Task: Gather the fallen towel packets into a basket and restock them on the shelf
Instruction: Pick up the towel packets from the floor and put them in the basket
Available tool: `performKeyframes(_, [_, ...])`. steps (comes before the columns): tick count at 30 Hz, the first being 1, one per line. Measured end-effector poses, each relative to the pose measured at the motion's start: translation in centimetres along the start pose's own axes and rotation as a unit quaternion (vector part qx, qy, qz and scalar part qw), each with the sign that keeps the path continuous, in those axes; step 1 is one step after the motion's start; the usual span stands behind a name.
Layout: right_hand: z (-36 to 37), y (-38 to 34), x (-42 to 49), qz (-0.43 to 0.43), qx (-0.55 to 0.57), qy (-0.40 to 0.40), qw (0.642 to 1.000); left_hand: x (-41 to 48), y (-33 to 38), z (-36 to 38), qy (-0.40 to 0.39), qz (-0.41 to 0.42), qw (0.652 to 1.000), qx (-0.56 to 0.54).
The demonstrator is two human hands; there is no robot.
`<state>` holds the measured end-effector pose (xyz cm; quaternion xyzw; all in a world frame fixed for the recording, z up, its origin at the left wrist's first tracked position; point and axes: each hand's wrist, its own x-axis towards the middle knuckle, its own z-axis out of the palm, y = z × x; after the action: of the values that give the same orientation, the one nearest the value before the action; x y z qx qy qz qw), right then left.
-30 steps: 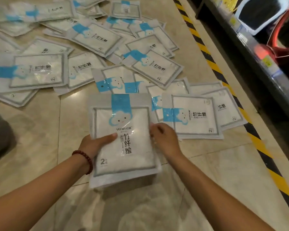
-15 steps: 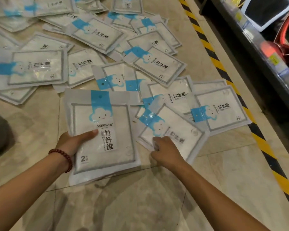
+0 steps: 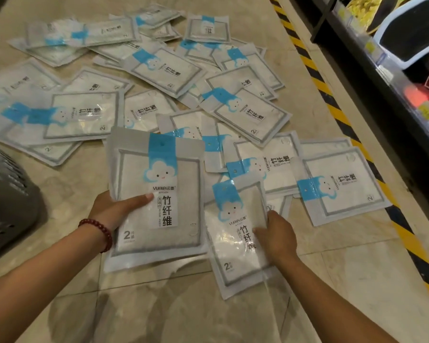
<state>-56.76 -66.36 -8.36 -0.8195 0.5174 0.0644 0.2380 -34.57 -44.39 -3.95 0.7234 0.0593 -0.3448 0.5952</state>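
Right hand (image 3: 279,235) newly lifts packet (image 3: 233,246) beside stack (image 3: 159,174).

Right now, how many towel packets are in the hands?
2. One packet gripped by the left hand; a second packet to its right, held by the right hand. More may be stacked unseen behind the first.

beige tile flr (image 3: 357,280) | yel/blk hazard stripe (image 3: 316,81) R side | dim, glossy
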Motion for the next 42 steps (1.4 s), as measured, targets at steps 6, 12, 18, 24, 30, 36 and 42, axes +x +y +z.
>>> performKeyframes(6, [-5.4, -2.6, -0.3, -0.101, 0.206, 0.079, 0.97, -1.6, 5.7, 1.3, 0.014, 0.068, 0.997, -0.028])
performKeyframes(12, [-15.1, -10.9, 0.2, -0.14, 0.369, 0.122, 0.911, -6.8, 16.4, 3.0, 0.008, 0.173, 0.983, -0.057])
performKeyframes(18, [-25.0, -20.9, -1.3, -0.232, 0.435, 0.105, 0.864, -13.1, 27.4, -0.1, 0.064, 0.282, 0.951, -0.112])
performKeyframes(24, [-29.6, -32.8, -6.3, -0.321, 0.491, 0.049, 0.808, -17.8, 33.8, -11.0, 0.168, 0.322, 0.924, -0.122])
performKeyframes(30, [-26.4, -43.6, -12.1, -0.407, 0.48, 0.01, 0.777, -19.9, 32.1, -23.4, 0.266, 0.289, 0.9, -0.19])
performKeyframes(36, [-19.7, -50.7, -16.0, -0.47, 0.375, -0.017, 0.799, -18.6, 26.1, -32.6, 0.346, 0.172, 0.895, -0.221])
performKeyframes(42, [-14.0, -53.3, -16.2, -0.515, 0.248, -0.044, 0.819, -12.9, 19.5, -36.8, 0.329, 0.012, 0.925, -0.19])
